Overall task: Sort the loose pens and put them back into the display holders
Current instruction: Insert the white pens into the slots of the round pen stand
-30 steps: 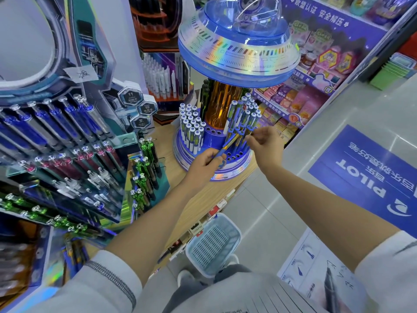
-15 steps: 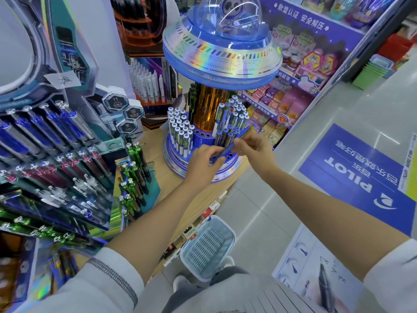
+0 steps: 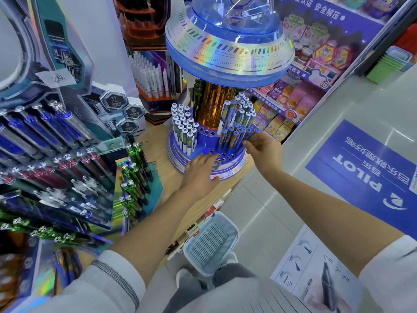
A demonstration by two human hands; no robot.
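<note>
While left hand [image 3: 199,170] rests flat on holder [image 3: 228,158] | right hand [image 3: 264,150] grip at pens [image 3: 239,118]: cannot tell

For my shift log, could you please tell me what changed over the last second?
The left hand let go of the blue pen and now rests open on the carousel base. The right hand took it and pinches it at the right-side cluster. The white pens stayed put.

Left arm [image 3: 153,224] is stretching forward | left hand [image 3: 199,170] is lying palm-down, fingers straight | right arm [image 3: 327,204] is stretching forward alongside | right hand [image 3: 264,148] is pointing its slightly curled fingers leftward; grip unclear
</note>
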